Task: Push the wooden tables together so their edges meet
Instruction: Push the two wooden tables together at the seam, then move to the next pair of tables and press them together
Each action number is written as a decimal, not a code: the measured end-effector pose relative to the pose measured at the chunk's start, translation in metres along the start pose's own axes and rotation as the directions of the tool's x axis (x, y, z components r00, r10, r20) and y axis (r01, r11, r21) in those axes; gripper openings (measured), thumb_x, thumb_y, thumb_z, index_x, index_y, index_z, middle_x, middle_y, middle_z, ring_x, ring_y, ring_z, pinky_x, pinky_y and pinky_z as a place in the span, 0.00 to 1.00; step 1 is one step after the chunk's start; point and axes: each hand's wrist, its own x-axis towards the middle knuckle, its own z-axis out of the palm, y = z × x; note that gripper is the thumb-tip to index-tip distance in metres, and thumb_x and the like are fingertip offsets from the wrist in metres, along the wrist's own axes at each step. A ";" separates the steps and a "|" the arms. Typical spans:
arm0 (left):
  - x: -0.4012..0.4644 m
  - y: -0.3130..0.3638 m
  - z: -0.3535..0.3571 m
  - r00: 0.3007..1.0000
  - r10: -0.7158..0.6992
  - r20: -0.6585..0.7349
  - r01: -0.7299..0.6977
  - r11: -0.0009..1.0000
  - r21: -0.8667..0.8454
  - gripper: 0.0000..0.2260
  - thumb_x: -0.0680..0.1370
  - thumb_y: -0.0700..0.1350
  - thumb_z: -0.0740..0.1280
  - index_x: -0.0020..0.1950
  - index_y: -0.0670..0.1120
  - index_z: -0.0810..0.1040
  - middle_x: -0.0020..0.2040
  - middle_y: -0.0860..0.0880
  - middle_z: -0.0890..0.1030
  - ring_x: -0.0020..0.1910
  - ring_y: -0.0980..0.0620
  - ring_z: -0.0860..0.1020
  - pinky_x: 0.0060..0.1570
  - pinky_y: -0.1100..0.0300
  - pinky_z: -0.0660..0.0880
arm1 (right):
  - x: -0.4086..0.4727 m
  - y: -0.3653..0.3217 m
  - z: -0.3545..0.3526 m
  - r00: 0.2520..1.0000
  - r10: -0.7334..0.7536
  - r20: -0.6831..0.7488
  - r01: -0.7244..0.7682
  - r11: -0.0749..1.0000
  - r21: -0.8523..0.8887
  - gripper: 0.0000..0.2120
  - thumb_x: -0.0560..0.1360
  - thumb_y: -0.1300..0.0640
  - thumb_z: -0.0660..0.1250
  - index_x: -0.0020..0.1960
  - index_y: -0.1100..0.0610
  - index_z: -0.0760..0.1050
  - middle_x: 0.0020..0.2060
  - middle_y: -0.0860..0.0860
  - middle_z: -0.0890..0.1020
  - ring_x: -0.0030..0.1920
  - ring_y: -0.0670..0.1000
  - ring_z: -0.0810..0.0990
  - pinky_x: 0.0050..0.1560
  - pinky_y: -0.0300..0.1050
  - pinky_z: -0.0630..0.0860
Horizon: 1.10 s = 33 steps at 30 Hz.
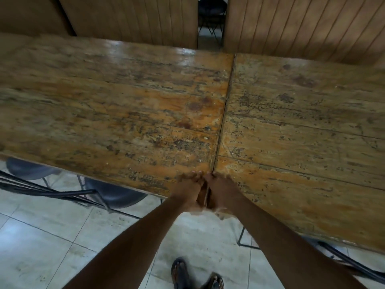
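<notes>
Two worn wooden tables stand end to end, the left table (116,105) and the right table (302,126). Only a thin dark seam (224,113) runs between their edges, from the far side to the near corners. My left hand (188,187) grips the near corner of the left table, fingers curled over its top. My right hand (218,188) grips the near corner of the right table. The two hands are side by side, almost touching, right at the seam. Both are motion-blurred.
Black metal-framed chairs (112,195) sit tucked under the left table, and a chair frame (341,261) shows under the right table. More wooden tables (291,21) stand beyond, with a black chair (211,11) in the gap. My sandalled feet (195,274) are on the tiled floor.
</notes>
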 end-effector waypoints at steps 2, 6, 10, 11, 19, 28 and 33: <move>-0.013 -0.014 -0.020 1.000 -0.017 0.005 0.016 0.998 0.059 0.46 0.73 0.61 0.74 0.81 0.46 0.53 0.82 0.41 0.55 0.81 0.36 0.52 0.76 0.31 0.47 | -0.005 -0.017 -0.031 0.999 -0.011 0.040 0.018 0.985 -0.173 0.48 0.67 0.48 0.79 0.78 0.54 0.55 0.77 0.59 0.63 0.77 0.64 0.57 0.75 0.64 0.56; -0.045 -0.066 -0.059 0.989 -0.106 -0.106 0.115 0.990 0.084 0.46 0.77 0.59 0.69 0.82 0.44 0.45 0.83 0.41 0.50 0.81 0.34 0.49 0.75 0.30 0.44 | -0.005 -0.066 -0.086 0.995 -0.069 -0.079 0.045 0.962 -0.269 0.39 0.75 0.45 0.71 0.79 0.54 0.56 0.79 0.58 0.59 0.78 0.65 0.53 0.75 0.66 0.55; -0.103 -0.153 -0.106 0.933 -0.235 -0.272 0.267 0.960 0.086 0.47 0.77 0.61 0.68 0.82 0.44 0.42 0.83 0.41 0.44 0.80 0.33 0.41 0.72 0.26 0.39 | 0.004 -0.152 -0.154 0.974 -0.162 -0.157 0.107 0.944 -0.311 0.39 0.76 0.48 0.71 0.80 0.53 0.54 0.81 0.57 0.49 0.79 0.67 0.47 0.76 0.67 0.51; -0.120 -0.174 -0.115 0.916 -0.253 -0.311 0.290 0.954 0.075 0.47 0.77 0.60 0.68 0.82 0.44 0.42 0.83 0.40 0.44 0.80 0.32 0.40 0.72 0.26 0.38 | 0.007 -0.174 -0.167 0.966 -0.184 -0.180 0.121 0.941 -0.315 0.39 0.77 0.49 0.71 0.80 0.52 0.53 0.81 0.57 0.48 0.79 0.67 0.45 0.76 0.67 0.50; -0.289 -0.365 -0.149 0.815 -0.337 -0.471 0.429 0.898 0.100 0.41 0.80 0.60 0.62 0.82 0.44 0.43 0.83 0.41 0.43 0.80 0.33 0.38 0.72 0.26 0.35 | 0.058 -0.397 -0.236 0.853 -0.375 -0.364 0.241 0.900 -0.363 0.37 0.77 0.45 0.67 0.79 0.53 0.55 0.81 0.58 0.46 0.79 0.68 0.42 0.76 0.68 0.44; -0.466 -0.606 -0.111 0.643 -0.544 -0.538 0.584 0.803 -0.114 0.34 0.82 0.60 0.57 0.82 0.48 0.48 0.84 0.43 0.44 0.81 0.37 0.38 0.72 0.29 0.34 | 0.107 -0.686 -0.250 0.773 -0.529 -0.351 0.458 0.847 -0.269 0.33 0.78 0.47 0.64 0.79 0.54 0.56 0.81 0.57 0.52 0.79 0.64 0.44 0.77 0.66 0.45; -0.509 -0.712 -0.088 0.587 -0.599 -0.544 0.609 0.770 -0.190 0.33 0.84 0.59 0.54 0.83 0.46 0.46 0.84 0.42 0.44 0.81 0.37 0.39 0.75 0.30 0.38 | 0.175 -0.794 -0.259 0.735 -0.573 -0.363 0.498 0.819 -0.285 0.32 0.78 0.52 0.64 0.79 0.55 0.56 0.81 0.56 0.53 0.79 0.63 0.46 0.77 0.64 0.48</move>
